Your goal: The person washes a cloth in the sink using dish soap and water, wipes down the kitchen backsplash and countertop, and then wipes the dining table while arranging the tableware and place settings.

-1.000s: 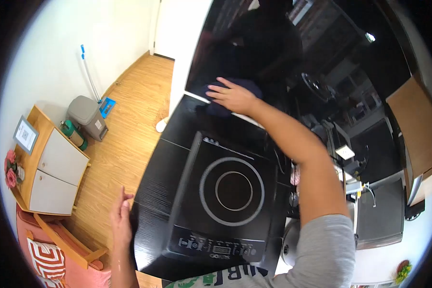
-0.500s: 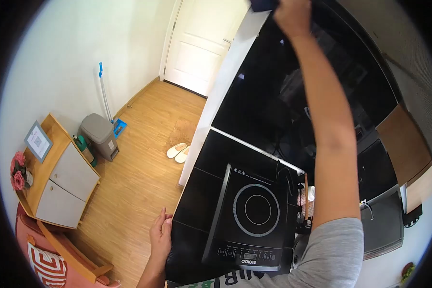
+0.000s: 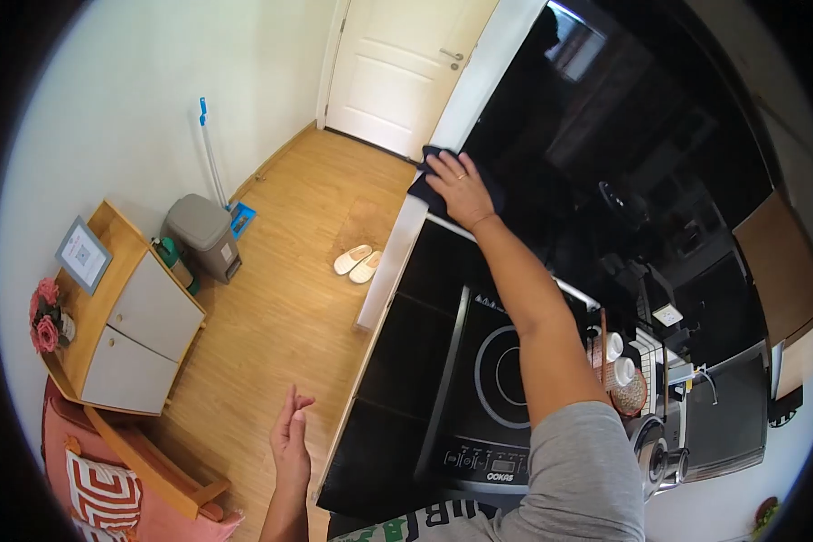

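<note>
My right hand (image 3: 462, 188) presses a dark cloth (image 3: 486, 185) against the lower part of the glossy black wall panel (image 3: 551, 154), where it meets the white wall edge (image 3: 397, 244). Its fingers are spread over the cloth, which sticks out on both sides of them. My left hand (image 3: 289, 435) hangs in the air left of the black counter (image 3: 379, 379), empty, with its fingers stretched out. Between my arms an induction cooker (image 3: 479, 434) lies on the counter, partly covered by my right forearm.
Right of the cooker stand white-lidded jars (image 3: 620, 370) in a rack and a glass-lidded pot or kettle (image 3: 650, 443). Across the floor are a cabinet (image 3: 154, 307), a grey bin (image 3: 200, 235), a dustpan (image 3: 241, 219), white shoes (image 3: 363, 267) and a door (image 3: 393, 72).
My right hand has come down from high on the black panel to its lower white edge, cloth included. My left hand has moved off the counter's edge. The view has shifted slightly.
</note>
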Tool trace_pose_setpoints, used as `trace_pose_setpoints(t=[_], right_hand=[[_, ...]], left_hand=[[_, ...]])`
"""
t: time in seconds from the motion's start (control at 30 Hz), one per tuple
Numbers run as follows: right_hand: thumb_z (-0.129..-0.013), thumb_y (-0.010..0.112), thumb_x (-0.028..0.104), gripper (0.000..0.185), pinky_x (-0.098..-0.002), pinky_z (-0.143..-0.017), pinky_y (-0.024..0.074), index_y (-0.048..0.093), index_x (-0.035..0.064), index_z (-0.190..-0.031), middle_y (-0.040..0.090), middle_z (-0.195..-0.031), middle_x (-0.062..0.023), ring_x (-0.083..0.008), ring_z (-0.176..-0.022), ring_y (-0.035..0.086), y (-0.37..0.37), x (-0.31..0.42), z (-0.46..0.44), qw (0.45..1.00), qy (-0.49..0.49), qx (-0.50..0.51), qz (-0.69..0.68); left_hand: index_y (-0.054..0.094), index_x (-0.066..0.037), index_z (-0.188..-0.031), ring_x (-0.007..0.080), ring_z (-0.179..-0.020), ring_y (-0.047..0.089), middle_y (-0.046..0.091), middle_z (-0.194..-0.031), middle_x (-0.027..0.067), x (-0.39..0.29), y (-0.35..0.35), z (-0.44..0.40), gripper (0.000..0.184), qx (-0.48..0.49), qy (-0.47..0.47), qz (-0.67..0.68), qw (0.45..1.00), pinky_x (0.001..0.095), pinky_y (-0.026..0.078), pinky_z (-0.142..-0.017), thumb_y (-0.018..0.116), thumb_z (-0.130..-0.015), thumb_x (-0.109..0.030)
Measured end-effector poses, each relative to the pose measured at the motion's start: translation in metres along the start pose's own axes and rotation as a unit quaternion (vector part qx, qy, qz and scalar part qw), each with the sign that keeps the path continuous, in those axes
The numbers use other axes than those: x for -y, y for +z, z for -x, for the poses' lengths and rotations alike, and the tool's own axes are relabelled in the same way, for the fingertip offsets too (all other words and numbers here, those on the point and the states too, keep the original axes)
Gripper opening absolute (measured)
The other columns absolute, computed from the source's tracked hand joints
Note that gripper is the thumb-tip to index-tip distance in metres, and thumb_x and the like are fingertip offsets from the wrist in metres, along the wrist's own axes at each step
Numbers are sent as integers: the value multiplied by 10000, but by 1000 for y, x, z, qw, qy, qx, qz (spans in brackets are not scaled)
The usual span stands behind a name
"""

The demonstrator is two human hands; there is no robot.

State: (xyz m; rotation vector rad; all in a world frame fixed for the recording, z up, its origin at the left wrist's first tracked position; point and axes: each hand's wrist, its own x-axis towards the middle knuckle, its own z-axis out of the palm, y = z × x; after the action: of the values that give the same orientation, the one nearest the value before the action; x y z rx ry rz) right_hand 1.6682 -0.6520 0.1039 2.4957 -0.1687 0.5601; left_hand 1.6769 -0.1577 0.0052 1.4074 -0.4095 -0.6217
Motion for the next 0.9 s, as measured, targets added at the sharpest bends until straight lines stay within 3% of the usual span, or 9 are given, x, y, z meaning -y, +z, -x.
trace_pose_setpoints(t=[0.13, 0.23, 0.3, 0.4, 0.47, 0.5, 0.67, 0.8, 0.9], right_hand=[[-686, 600, 17, 237, -417, -1075, 270, 656, 147, -877, 595, -1161, -38, -214, -1195, 470, 41, 48, 20, 969, 27, 155, -190], [-710, 556, 12, 234, -414, -801, 481, 669, 85, -902, 655, -926, -174, -354, -916, 611, 30, 75, -13, 879, 254, 123, -385], [-720, 568, 58, 275, -397, -744, 503, 673, 53, -974, 661, -914, -207, -325, -854, 645, -17, 89, -34, 871, 225, 118, -421], [-709, 552, 84, 263, -374, -632, 514, 682, 26, -930, 674, -768, -165, -243, -691, 653, -144, 144, -35, 720, 264, 170, -619], [-680, 571, 61, 268, -417, -663, 510, 688, 43, -920, 664, -793, -190, -337, -759, 653, -205, 200, -10, 822, 191, 112, -524], [-673, 614, 89, 276, -427, -699, 508, 691, 86, -938, 666, -851, -192, -355, -822, 639, -251, 224, 6, 796, 191, 182, -544], [-783, 622, 222, 404, -458, -735, 450, 584, 271, -1182, 524, -1156, -150, -326, -987, 567, -323, 342, 125, 873, 52, 166, -455], [-777, 582, 194, 405, -419, -819, 409, 582, 230, -1181, 512, -1241, -89, -272, -1056, 516, -323, 373, 243, 909, 120, 130, -376], [-788, 551, 210, 316, -411, -810, 407, 626, 207, -1096, 548, -1102, -40, -239, -1031, 520, -355, 356, 323, 925, 220, 177, -256]], left_hand=[[419, -36, -1375, 155, -1127, 494, 612, -1109, 102, 1, -28, 16, 442, -48, -32, -4, 998, 327, 282, -1045, 444, -964, -196], [415, -36, -1378, 166, -1136, 494, 604, -1122, 110, -4, -33, 25, 461, -40, -41, -1, 998, 339, 290, -1045, 448, -964, -237], [403, -28, -1383, 181, -1151, 493, 584, -1145, 120, -12, -32, 29, 514, -16, -54, -9, 998, 353, 300, -1045, 461, -951, -302], [381, -23, -1394, 192, -1163, 491, 558, -1191, 126, -15, -28, 26, 556, 8, -49, 1, 999, 360, 315, -1037, 472, -944, -336], [354, -21, -1407, 191, -1163, 488, 544, -1227, 125, -29, -22, 16, 558, -2, 0, 29, 1000, 347, 328, -1022, 468, -947, -316], [337, -18, -1414, 194, -1167, 486, 537, -1241, 128, -38, -23, 13, 576, -3, 24, 33, 999, 342, 335, -1016, 466, -946, -328], [338, -27, -1412, 206, -1204, 457, 499, -1307, 128, -75, -30, 3, 497, 20, 127, -7, 992, 352, 337, -1005, 378, -986, -279], [332, -37, -1417, 204, -1214, 449, 501, -1303, 131, -90, -12, 47, 492, 60, 165, -15, 984, 357, 327, -1011, 373, -989, -276], [330, -50, -1422, 202, -1213, 452, 501, -1305, 130, -86, 9, 76, 489, 85, 160, -9, 983, 360, 313, -1022, 371, -991, -277]])
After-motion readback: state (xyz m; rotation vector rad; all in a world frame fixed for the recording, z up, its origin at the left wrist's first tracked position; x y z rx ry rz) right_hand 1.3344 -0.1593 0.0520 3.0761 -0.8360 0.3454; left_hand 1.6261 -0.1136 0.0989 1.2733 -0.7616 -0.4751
